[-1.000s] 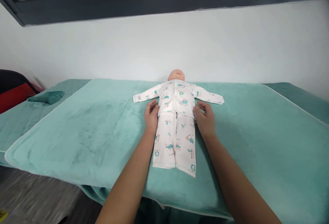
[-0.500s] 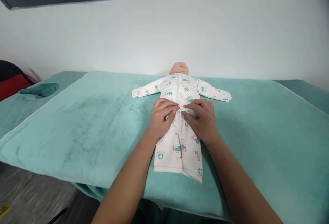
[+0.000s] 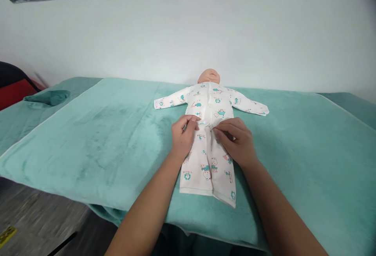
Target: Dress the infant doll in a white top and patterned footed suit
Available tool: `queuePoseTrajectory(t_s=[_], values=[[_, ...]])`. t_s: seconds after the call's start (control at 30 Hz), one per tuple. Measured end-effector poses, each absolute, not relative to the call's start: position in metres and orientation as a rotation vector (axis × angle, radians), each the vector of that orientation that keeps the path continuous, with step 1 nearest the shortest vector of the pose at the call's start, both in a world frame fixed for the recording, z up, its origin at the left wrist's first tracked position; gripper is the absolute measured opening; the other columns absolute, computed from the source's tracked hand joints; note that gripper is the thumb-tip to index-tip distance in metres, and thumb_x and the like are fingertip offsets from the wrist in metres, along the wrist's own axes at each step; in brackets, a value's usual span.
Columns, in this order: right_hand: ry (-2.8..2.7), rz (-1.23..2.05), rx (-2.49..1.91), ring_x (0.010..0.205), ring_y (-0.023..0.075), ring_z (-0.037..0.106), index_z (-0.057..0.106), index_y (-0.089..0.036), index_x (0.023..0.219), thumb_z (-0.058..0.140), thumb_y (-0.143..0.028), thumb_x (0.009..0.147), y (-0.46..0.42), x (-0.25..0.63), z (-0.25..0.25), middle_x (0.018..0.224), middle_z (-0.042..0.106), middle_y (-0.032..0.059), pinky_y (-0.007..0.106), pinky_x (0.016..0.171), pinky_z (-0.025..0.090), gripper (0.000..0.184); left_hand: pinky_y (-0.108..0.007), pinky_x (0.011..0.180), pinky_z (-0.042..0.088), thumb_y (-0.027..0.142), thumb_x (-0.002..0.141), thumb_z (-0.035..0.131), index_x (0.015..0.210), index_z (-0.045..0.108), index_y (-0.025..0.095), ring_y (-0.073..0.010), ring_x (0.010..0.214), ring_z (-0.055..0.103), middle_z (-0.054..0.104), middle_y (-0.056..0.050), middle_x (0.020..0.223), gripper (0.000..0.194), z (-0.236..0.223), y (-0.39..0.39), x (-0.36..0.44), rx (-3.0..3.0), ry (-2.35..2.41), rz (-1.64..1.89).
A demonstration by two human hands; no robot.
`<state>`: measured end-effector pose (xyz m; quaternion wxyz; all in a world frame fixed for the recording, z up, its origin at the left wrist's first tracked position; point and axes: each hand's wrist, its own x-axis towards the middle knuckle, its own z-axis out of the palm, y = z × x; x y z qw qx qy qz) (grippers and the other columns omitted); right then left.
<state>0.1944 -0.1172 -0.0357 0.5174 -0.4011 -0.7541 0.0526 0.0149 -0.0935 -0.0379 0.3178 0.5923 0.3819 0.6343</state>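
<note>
A baby doll (image 3: 209,76) lies on its back on a teal blanket (image 3: 102,130), dressed in a white printed shirt (image 3: 210,103) and matching trousers (image 3: 207,166), arms spread. My left hand (image 3: 182,136) rests at the doll's waist on its left side, fingers curled and pinching the shirt's lower hem. My right hand (image 3: 235,140) lies on the other side of the waist, fingers bent and pinching the cloth near the middle seam.
The blanket covers a table against a white wall (image 3: 188,36). A folded teal cloth (image 3: 47,97) lies at the far left, beside a red and black object (image 3: 13,87). The table's near edge drops to a grey floor (image 3: 44,228).
Both hands moved from the doll's sides in to the middle of its waist and closed on the cloth. The camera tilted down and shifted slightly.
</note>
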Motion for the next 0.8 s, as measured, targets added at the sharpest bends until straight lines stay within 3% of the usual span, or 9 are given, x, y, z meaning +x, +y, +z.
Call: queuePoseTrajectory(t_s=[0.2,0.37,0.47,0.63,0.8], values=[[-1.472,0.667,-1.131,0.073,0.0153,0.060,0.071,-0.022,0.079,0.064,-0.034,0.089,-0.132,0.201,-0.045,0.078,0.069,0.0007,0.030,0.070,0.045,0.017,-0.024,0.061,0.037,0.029,0.087,0.055,0.075,0.067,0.018,-0.0116,0.063,0.046,0.049,0.003,0.063,0.021,-0.044,-0.086,0.012,1.208,1.102,1.718],[-1.442,0.834,-1.188,0.065,0.0126,0.052,0.067,-0.020,0.073,0.064,-0.041,0.087,-0.149,0.202,-0.050,0.071,0.060,-0.0014,0.026,0.062,0.040,0.025,-0.023,0.063,0.037,0.031,0.083,0.058,0.071,0.064,0.018,-0.0115,0.066,0.048,0.054,0.003,0.067,0.018,-0.049,-0.097,0.006,1.189,1.184,1.581],[-1.463,0.849,-1.226,0.063,0.0122,0.048,0.059,-0.019,0.068,0.061,-0.045,0.089,-0.169,0.203,-0.054,0.066,0.054,-0.0020,0.026,0.060,0.037,0.034,-0.023,0.058,0.035,0.034,0.085,0.058,0.069,0.057,0.019,-0.0109,0.059,0.044,0.049,0.004,0.061,0.022,-0.050,-0.122,-0.004,1.143,1.223,1.487],[-1.567,0.714,-1.436,0.061,0.0130,0.045,0.052,-0.019,0.063,0.055,-0.052,0.090,-0.234,0.205,-0.064,0.062,0.048,-0.0014,0.025,0.057,0.036,0.043,-0.024,0.062,0.038,0.045,0.088,0.055,0.071,0.057,0.019,-0.0125,0.060,0.046,0.048,0.003,0.059,0.031,-0.058,-0.213,-0.028,1.205,1.331,1.337],[-1.384,0.558,-1.714,0.054,0.0174,0.049,0.052,-0.023,0.058,0.054,-0.061,0.085,-0.338,0.198,-0.096,0.056,0.051,0.0013,0.028,0.048,0.041,0.047,-0.029,0.057,0.045,0.064,0.086,0.049,0.070,0.065,0.025,-0.0182,0.058,0.053,0.055,-0.001,0.058,0.045,-0.099,-0.383,-0.067,1.169,1.673,1.102]])
